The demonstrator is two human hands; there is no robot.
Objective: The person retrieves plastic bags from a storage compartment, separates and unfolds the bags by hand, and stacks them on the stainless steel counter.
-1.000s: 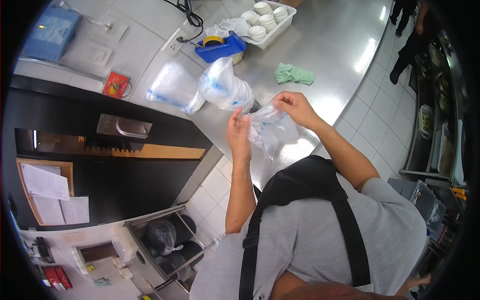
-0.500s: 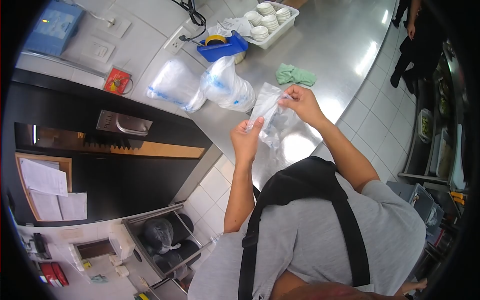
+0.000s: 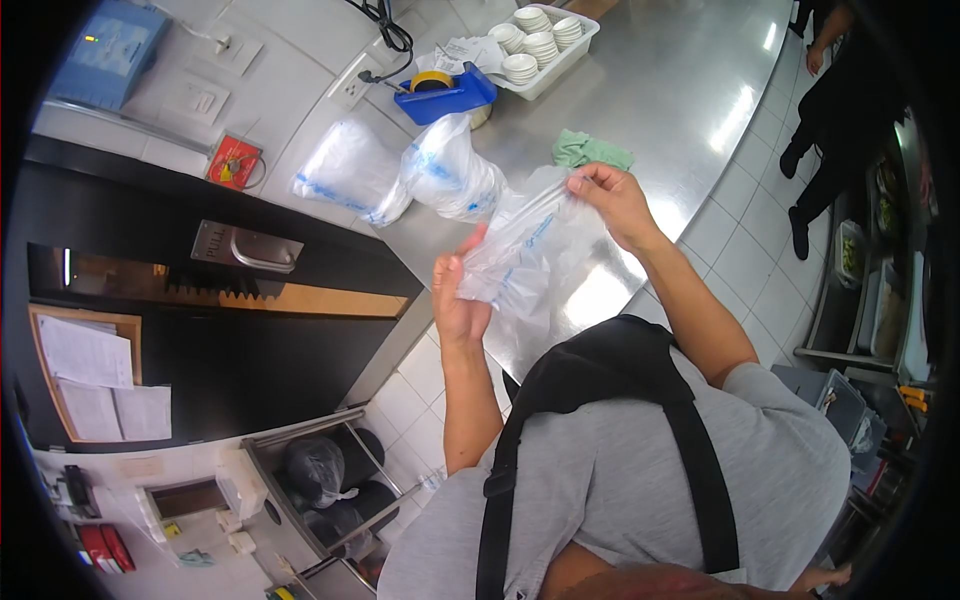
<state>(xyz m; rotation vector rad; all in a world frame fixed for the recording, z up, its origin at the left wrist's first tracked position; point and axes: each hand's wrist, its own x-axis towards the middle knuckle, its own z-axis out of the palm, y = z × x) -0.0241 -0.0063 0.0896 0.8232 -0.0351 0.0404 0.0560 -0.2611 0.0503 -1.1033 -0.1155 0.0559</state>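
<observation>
A thin clear plastic bag (image 3: 530, 240) with blue print is spread between my two hands above the steel table. My left hand (image 3: 462, 298) grips its left edge, part of the fingers covered by the film. At the upper right corner, my right hand (image 3: 615, 205) pinches the bag between thumb and fingers. Just beyond the bag lies a crumpled green cloth (image 3: 592, 149). Two bulky white plastic-wrapped bundles with blue marks, one at the wall (image 3: 350, 172) and one nearer (image 3: 452, 170), stand to the left of the bag.
A blue holder (image 3: 450, 98) with yellow tape and a white basket (image 3: 550, 60) of stacked small white cups sit farther along the steel table (image 3: 660, 90). A black door (image 3: 180, 350) is at left. Another person in dark clothes (image 3: 850, 120) stands at right, near shelving.
My left hand has moved left and slightly down, away from my right hand. The bag, bunched before, is now stretched out, showing its blue print. The other person's legs have shifted.
</observation>
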